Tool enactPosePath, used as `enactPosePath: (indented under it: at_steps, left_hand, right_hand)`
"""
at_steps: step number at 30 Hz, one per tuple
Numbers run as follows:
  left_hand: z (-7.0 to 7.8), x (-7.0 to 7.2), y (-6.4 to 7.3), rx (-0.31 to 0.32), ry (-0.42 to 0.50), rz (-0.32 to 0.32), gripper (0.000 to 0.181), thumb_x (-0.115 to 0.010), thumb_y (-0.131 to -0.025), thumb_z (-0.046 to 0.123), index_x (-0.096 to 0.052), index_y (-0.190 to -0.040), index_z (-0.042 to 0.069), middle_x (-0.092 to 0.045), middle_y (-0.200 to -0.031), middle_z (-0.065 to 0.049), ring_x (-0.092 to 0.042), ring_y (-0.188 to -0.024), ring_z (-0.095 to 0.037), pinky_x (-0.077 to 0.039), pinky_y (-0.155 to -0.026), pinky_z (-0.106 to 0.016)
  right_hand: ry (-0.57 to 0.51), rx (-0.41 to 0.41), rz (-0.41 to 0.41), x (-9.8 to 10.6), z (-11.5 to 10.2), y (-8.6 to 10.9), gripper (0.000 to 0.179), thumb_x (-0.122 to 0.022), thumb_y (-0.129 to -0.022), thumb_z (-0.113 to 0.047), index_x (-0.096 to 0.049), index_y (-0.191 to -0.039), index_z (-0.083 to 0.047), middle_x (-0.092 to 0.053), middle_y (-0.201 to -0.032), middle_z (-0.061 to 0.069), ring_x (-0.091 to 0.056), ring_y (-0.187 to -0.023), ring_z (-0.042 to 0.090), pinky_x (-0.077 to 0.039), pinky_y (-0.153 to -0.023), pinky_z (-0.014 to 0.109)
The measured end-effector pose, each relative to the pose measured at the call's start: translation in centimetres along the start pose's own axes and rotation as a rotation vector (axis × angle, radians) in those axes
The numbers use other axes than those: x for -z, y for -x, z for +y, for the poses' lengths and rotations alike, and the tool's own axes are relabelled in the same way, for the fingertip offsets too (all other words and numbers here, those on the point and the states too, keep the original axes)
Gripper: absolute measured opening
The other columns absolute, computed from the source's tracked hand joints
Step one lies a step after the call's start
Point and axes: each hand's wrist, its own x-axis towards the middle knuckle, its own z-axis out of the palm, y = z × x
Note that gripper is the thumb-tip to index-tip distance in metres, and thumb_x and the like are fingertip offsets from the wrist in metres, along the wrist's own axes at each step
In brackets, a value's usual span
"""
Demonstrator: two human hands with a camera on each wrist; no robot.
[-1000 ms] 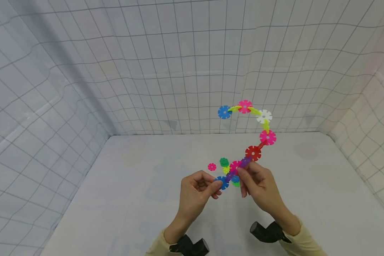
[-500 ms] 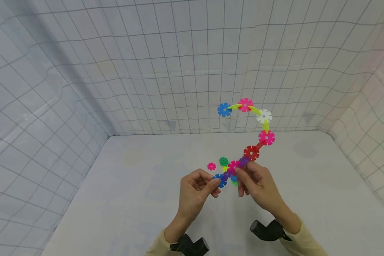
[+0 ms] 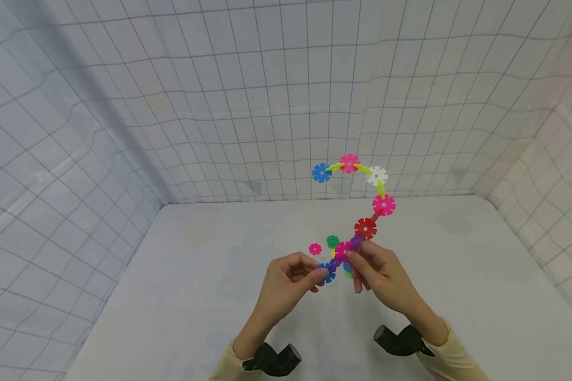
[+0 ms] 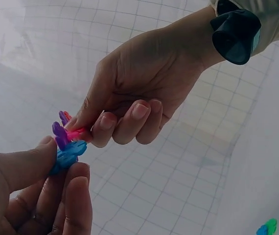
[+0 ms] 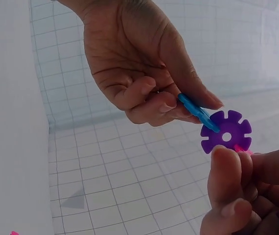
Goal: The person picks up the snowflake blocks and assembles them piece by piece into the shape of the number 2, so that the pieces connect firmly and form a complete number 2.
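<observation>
A chain of notched plastic snowflake discs, slotted edge to edge, is held up between both hands in the head view. My left hand (image 3: 288,286) pinches the blue disc (image 4: 70,154) at its near end between thumb and fingers. A purple disc (image 5: 226,132) joins that blue disc to a pink disc (image 3: 343,252), which my right hand (image 3: 386,275) pinches. Beyond it the chain runs through purple, a red disc (image 3: 365,229), another pink disc (image 3: 383,205), yellow pieces and a white disc (image 3: 377,175). It curves left to a far blue disc (image 3: 321,172).
Loose discs lie behind the hands on the white table (image 3: 195,296): a pink one (image 3: 315,248), a dark green one (image 3: 332,242), and partly hidden yellow, blue and light green ones. Grid-patterned curtains (image 3: 267,106) enclose the back and sides. Black wrist cameras sit on both forearms.
The chain's far part has swung to the left and slightly down. My left wrist has shifted a little left. Both hands keep the same pinches on the discs.
</observation>
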Motion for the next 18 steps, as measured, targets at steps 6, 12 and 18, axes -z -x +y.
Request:
enactPosePath:
  at_steps: [6,12,18]
  left_hand:
    - [-0.6,0.4,-0.2,-0.001,0.056,-0.041,0.011,-0.068,-0.087,0.005,-0.062,-0.086,-0.005,-0.067,-0.079,-0.017,-0.066,-0.07,-0.021,-0.055,-0.061,-0.032]
    - [-1.1,0.5,-0.3,-0.007,0.112,-0.053,0.014,-0.067,-0.087,0.003,-0.058,-0.085,-0.007,-0.065,-0.079,-0.022,-0.066,-0.071,-0.021,-0.054,-0.06,-0.028]
    - [-1.4,0.3,-0.5,0.003,0.161,-0.02,0.017,-0.067,-0.088,0.005,-0.057,-0.085,-0.009,-0.064,-0.078,-0.022,-0.064,-0.069,-0.017,-0.052,-0.058,-0.026]
  right_hand:
    - [-0.017,-0.023,-0.031,0.1,0.0,0.0,0.014,-0.046,-0.095,0.007,-0.051,-0.088,-0.004,-0.054,-0.064,0.003,-0.051,-0.046,0.013,-0.042,-0.039,0.032]
    - [-0.054,-0.046,-0.061,0.3,0.4,-0.2,0.015,-0.045,-0.097,0.006,-0.05,-0.087,-0.005,-0.054,-0.064,0.004,-0.051,-0.046,0.014,-0.041,-0.039,0.031]
    - [-0.127,-0.09,-0.076,0.2,0.7,-0.4,0.014,-0.042,-0.1,0.001,-0.051,-0.09,-0.001,-0.053,-0.068,0.008,-0.053,-0.046,0.021,-0.041,-0.039,0.031]
